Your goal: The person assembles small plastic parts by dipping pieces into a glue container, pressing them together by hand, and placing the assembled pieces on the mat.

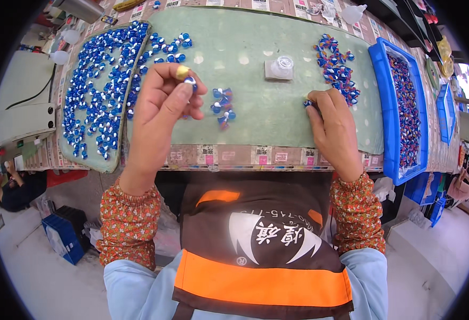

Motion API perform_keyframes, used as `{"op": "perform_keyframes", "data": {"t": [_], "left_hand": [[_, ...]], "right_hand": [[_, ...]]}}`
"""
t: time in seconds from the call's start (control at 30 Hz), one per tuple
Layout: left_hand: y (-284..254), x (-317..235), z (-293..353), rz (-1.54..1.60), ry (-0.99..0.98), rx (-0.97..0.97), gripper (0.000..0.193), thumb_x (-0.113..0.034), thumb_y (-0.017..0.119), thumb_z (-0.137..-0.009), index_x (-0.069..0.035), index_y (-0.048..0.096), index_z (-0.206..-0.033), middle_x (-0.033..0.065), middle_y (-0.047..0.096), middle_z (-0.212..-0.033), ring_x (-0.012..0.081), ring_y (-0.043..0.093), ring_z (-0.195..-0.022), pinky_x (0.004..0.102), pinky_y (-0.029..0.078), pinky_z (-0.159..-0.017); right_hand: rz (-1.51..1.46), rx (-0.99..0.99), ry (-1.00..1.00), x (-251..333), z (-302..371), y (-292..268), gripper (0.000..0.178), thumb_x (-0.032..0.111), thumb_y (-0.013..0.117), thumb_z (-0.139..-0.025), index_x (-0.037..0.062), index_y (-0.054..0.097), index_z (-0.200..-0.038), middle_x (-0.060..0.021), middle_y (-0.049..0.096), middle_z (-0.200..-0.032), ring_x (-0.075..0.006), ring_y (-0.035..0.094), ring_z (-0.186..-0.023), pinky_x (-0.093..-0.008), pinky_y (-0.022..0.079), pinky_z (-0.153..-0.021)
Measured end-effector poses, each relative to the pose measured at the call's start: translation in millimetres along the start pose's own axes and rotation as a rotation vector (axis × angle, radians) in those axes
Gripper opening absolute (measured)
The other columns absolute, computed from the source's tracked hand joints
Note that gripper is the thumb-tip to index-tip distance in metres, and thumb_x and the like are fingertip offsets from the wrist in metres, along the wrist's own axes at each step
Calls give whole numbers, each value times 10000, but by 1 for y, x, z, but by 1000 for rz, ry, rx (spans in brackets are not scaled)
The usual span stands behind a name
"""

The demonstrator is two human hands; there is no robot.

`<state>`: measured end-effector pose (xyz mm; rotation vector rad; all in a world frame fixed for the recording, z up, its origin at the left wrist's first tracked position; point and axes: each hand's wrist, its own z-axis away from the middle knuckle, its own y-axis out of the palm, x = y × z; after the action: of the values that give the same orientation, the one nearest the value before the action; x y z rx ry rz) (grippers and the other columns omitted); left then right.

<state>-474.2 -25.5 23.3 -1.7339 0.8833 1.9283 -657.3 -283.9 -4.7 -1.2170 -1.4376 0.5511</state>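
My left hand (160, 104) is raised over the left part of the green mat (261, 125). Its thumb and index finger pinch a small glossy blue-and-white piece (190, 81); yellow tape wraps the index fingertip. At the right, my right hand (334, 122) is low over the mat, thumb and fingers closed on a small dark blue piece (307, 103), mostly covered by the fingertips. Just beyond that hand lies a group of blue, white and orange pieces (337, 72). A short row of similar pieces (223, 101) lies between my hands.
A tray of blue-and-white pieces (98, 80) stands at the left, with loose pieces (173, 48) beside it. A clear round container (283, 65) sits on a small block at the mat's far middle. On the right, a blue crate (388, 106) holds many multicoloured pieces.
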Motion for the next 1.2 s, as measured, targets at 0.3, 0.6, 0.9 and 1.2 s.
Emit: {"op": "perform_keyframes", "data": {"t": [0.3,0.6,0.9,1.2], "left_hand": [[15,6,14,116,-102,75,229,-140,619,-1049,-19,611,-1243,58,690,-1086,81,635,-894,244,542,-773],[20,13,19,160,-120,74,198,-132,664,-1027,-31,627,-1193,37,690,-1073,71,631,-906,248,537,-777],[16,25,22,205,-140,116,153,-144,646,-1044,-60,611,-1167,10,657,-1111,59,606,-934,246,528,-778],[27,31,25,337,-163,116,167,-161,611,-1065,-65,593,-1201,19,647,-1160,80,617,-1010,268,541,-792]], "right_hand": [[-172,-25,-44,9,-43,-17,163,26,626,-980,9,637,-1142,-142,670,-1052,-281,657,-881,-375,510,-756],[214,-29,-282,15,-75,-1,217,32,637,-940,44,615,-1155,-135,622,-1006,-364,619,-958,-452,510,-779],[202,4,-316,11,-82,-3,206,15,642,-930,30,613,-1134,-144,625,-996,-364,618,-944,-459,502,-770],[-269,19,-121,36,-63,-21,221,-18,606,-991,10,621,-1210,-93,670,-975,-192,670,-861,-309,513,-761]]}}
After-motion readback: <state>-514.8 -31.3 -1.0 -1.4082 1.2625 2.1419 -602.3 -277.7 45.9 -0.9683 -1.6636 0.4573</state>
